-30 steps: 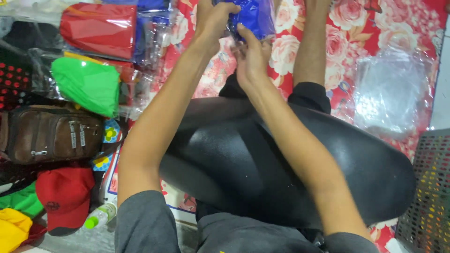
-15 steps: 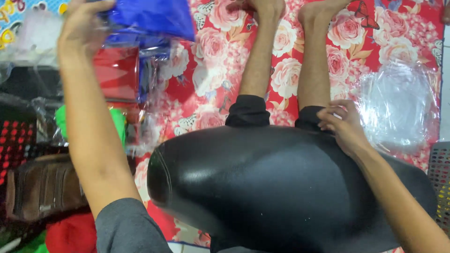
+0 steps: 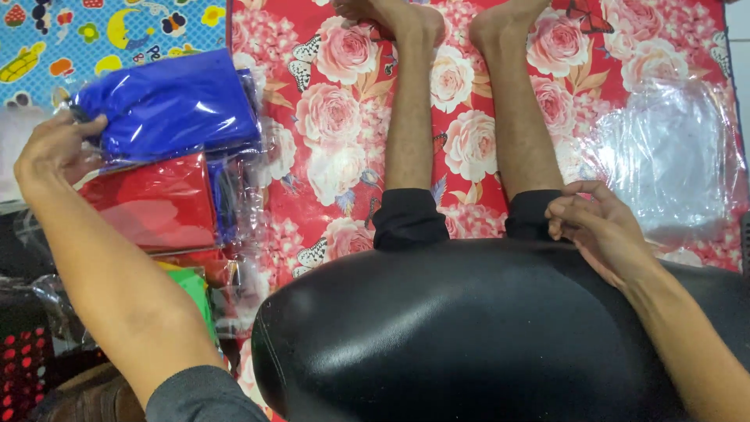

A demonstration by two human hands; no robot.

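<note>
Left hand point(image 3: 55, 152) grips a blue plastic-wrapped packet point(image 3: 168, 105) above the red packet point(image 3: 152, 205); right hand point(image 3: 598, 227) rests half-curled, holding nothing.

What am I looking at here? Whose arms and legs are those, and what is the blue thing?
The picture comes from a camera worn on a person's head, looking down. So the arms and the bare legs belong to that same person, who sits on a red flowered mat.

The left hand holds the edge of a blue packet wrapped in clear plastic, placed on top of a pile. Right under it lies a red packet, and lower down a bit of a green one shows.

The right hand is empty and rests on the edge of a big shiny black cushion lying across the person's lap. Beside that hand, on the mat, lies an empty clear plastic bag.
</note>
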